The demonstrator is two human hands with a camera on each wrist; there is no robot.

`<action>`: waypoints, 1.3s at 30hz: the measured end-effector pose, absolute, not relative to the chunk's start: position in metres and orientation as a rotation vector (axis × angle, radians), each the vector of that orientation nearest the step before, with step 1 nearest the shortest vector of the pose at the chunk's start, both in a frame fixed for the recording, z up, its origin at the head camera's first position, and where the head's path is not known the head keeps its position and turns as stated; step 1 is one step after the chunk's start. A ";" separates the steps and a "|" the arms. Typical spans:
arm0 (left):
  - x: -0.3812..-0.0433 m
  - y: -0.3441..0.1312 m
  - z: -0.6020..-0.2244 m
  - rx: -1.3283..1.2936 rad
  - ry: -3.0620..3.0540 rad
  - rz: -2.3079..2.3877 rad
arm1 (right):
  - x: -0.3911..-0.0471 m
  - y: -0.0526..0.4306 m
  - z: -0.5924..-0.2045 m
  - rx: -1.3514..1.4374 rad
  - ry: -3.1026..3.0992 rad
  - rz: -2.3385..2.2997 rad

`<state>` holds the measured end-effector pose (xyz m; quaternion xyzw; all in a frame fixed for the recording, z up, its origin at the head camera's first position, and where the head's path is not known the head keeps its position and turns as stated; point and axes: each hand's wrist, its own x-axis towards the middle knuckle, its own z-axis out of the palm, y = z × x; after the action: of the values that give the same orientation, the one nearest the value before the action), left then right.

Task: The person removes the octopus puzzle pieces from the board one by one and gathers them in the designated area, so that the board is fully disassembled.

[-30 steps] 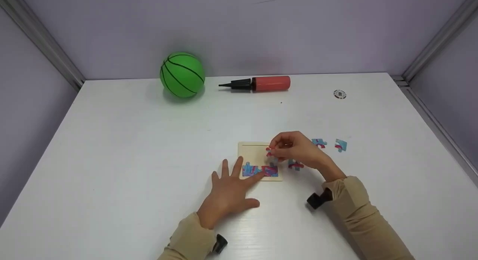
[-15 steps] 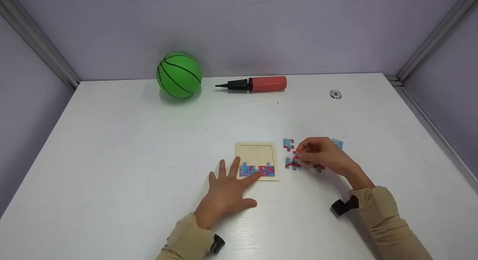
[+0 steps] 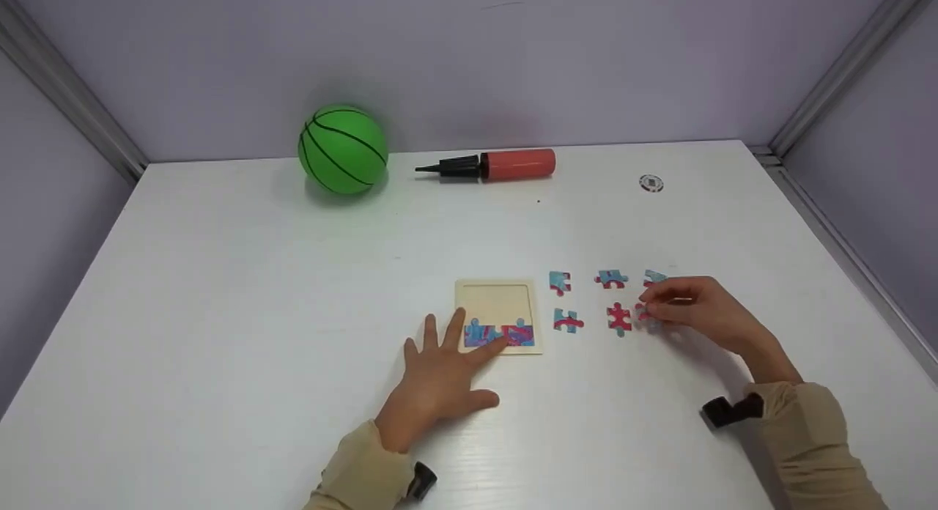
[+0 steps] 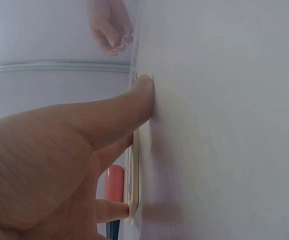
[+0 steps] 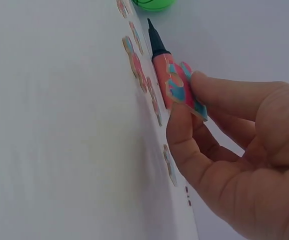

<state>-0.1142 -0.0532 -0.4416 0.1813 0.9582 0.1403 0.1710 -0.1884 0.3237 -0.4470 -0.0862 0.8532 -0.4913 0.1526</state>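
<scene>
In the head view my left hand (image 3: 434, 382) lies with fingers spread. Its fingertips rest on the wooden puzzle tray (image 3: 495, 290), whose bottom row holds blue and purple-pink jigsaw pieces (image 3: 480, 335). Thumb and fingers of my right hand (image 3: 707, 312) pinch a red and blue jigsaw piece (image 5: 179, 87), raised off the table in the right wrist view. Left of and behind that hand lie several loose pieces: a red one (image 3: 619, 318), a blue-red one (image 3: 567, 320), and a back row with a corner piece (image 3: 560, 283) and an edge piece (image 3: 611, 278).
Along the back of the white table (image 3: 256, 275) are a green ball (image 3: 343, 149) and a red and black hand pump (image 3: 517, 164). A poker chip (image 3: 651, 183) lies at the back right. Another loose piece (image 3: 654, 275) is partly behind my right hand. Walls enclose the table's back and sides.
My right hand has moved from above the tray to the right, past the loose pieces, still pinching its piece. My left hand has stayed on the tray.
</scene>
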 end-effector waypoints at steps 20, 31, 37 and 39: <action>-0.115 -0.053 -0.442 0.503 2.705 0.424 | -0.185 0.332 -0.446 -0.189 2.726 -1.158; -0.116 -0.053 -0.442 0.491 2.687 0.441 | -0.189 0.334 -0.449 -0.177 2.774 -1.054; -0.113 -0.052 -0.443 0.477 2.685 0.499 | -0.188 0.331 -0.448 -0.163 2.795 -1.026; -0.109 -0.052 -0.444 0.471 2.691 0.532 | -0.186 0.329 -0.448 -0.161 2.798 -1.032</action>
<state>-0.1089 -0.0520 -0.4441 0.1665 0.9514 0.1880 0.1783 -0.1861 0.3289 -0.4477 -0.0538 0.9341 -0.3444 0.0775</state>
